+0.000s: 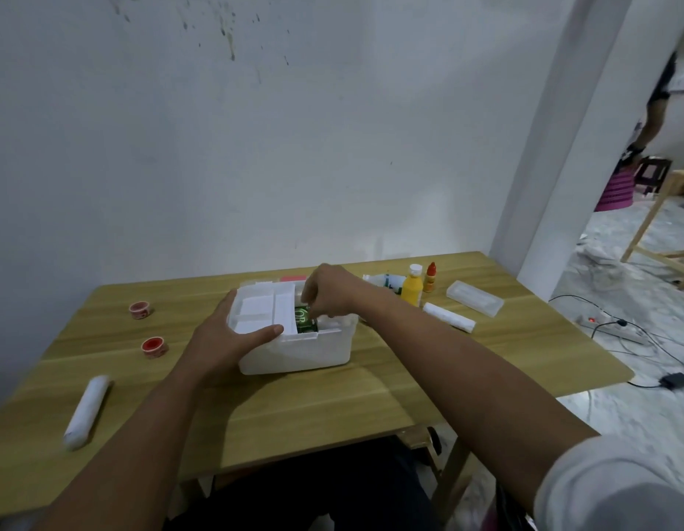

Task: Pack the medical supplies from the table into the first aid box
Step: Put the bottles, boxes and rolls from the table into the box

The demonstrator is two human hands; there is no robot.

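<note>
A white first aid box (305, 350) stands open in the middle of the wooden table (332, 408), with a white divided tray (263, 308) in its left half. My left hand (233, 335) rests flat on that tray and the box's front left rim. My right hand (328, 297) reaches into the right half, fingers closed on a green packet (304, 321) standing inside. Outside the box lie two red tape rolls (141, 310) (154, 347), a white roll (85, 412) and another white roll (449, 316).
To the right of the box stand a yellow bottle (412, 286), a small red-capped bottle (430, 277) and a white tube (382, 280); a clear lid (474, 297) lies further right. A power strip (608, 327) and cables are on the floor. A person stands at the far right.
</note>
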